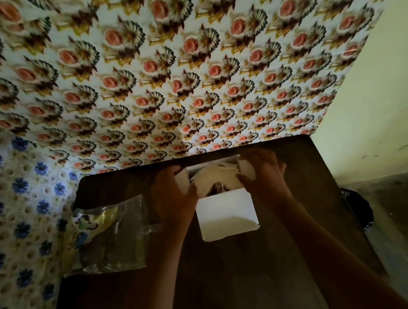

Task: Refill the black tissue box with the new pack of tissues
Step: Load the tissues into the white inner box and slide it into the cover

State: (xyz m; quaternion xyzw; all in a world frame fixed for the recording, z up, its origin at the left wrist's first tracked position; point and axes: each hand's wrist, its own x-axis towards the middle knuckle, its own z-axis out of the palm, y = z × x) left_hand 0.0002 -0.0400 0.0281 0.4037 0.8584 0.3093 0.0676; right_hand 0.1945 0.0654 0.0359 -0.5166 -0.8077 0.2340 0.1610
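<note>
Single head view — looks down, forward, close over table.

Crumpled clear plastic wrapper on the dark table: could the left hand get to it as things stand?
Probably yes. The crumpled clear plastic wrapper lies in the open just beside the left hand, nothing between them. But that hand is now on the open white-lined tissue box and must let go first.

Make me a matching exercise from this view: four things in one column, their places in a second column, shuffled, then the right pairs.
Things:
1. plastic wrapper
2. left hand
3. right hand
4. white flap

Places:
A. on the box's right side
B. folded out toward the person
C. lying at the table's left edge
D. on the box's left side

Pairs: 1-C, 2-D, 3-A, 4-B
</note>
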